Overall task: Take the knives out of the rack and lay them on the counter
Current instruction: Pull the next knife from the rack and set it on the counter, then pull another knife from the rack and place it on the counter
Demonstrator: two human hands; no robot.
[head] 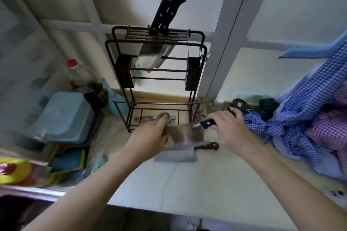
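Observation:
A black wire rack [195, 97] stands at the back of the pale counter [216, 184]. Two black-handled cleavers [165, 13] still hang in its top slots, blades down. My right hand [228, 129] is shut on the black handle of a third cleaver [185, 132], held low over the counter in front of the rack. My left hand [148, 137] touches the left side of that blade with its fingers. Under it a brown-handled cleaver [178, 155] lies flat on the counter.
A red-capped bottle [78, 77], a blue box [63, 116] and sponges crowd the left. Blue and pink checked cloth [308, 118] is piled at the right. Metal utensils [155, 117] lie on the rack's base. A sink edge [28, 193] shows at bottom left.

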